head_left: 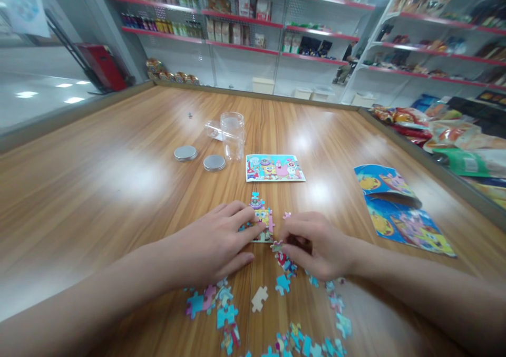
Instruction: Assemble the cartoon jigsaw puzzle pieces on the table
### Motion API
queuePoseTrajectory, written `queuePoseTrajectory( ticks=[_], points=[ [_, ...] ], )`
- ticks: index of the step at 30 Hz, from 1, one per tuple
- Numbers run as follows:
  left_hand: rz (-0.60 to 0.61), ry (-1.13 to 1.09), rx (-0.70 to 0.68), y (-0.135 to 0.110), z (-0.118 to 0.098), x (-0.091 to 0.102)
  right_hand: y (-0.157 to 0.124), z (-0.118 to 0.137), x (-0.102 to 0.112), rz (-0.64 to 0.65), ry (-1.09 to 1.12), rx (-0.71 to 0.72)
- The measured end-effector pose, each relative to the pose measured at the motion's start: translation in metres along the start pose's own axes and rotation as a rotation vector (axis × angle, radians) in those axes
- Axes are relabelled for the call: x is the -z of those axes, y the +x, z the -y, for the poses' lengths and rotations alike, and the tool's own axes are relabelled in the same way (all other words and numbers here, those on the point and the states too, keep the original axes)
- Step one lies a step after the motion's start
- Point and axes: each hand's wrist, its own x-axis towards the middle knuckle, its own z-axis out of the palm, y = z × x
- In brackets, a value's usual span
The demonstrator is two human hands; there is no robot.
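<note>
A small joined section of jigsaw puzzle [262, 219] with a yellow cartoon face lies mid-table. My left hand [221, 235] rests flat over its left side, fingers stretched out and partly covering it. Just right of the section, my right hand [312, 241] is closed in a pinch on a puzzle piece [276, 246] near the section's lower right corner. A pink puzzle piece [286, 215] lies by the right knuckles. Loose pieces are scattered nearer me, among them a blue piece [282, 283] and a plain beige, face-down piece [259, 298]. Behind the section lies the picture card [275, 168].
Clear plastic jars [232, 135], one upright and one on its side, stand beyond two silver lids [214, 162]. A folded blue printed sheet [403, 209] lies at right. Snack packets [454, 135] sit past the table's right edge; stocked shelves [245, 19] line the back.
</note>
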Motion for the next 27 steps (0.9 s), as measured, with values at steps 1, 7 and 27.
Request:
queuePoseTrajectory(
  ticks=[1, 7, 27],
  points=[
    [-0.002, -0.001, 0.000, 0.000, 0.000, 0.000, -0.001, 0.000, -0.001, -0.007, -0.012, -0.021],
    [0.001, -0.001, 0.006, 0.000, -0.001, 0.001, -0.002, -0.001, -0.006, -0.049, -0.172, -0.153],
    [0.004, -0.009, -0.004, 0.000, 0.001, 0.000, -0.001, -0.011, -0.009, -0.066, -0.242, -0.040]
  ],
)
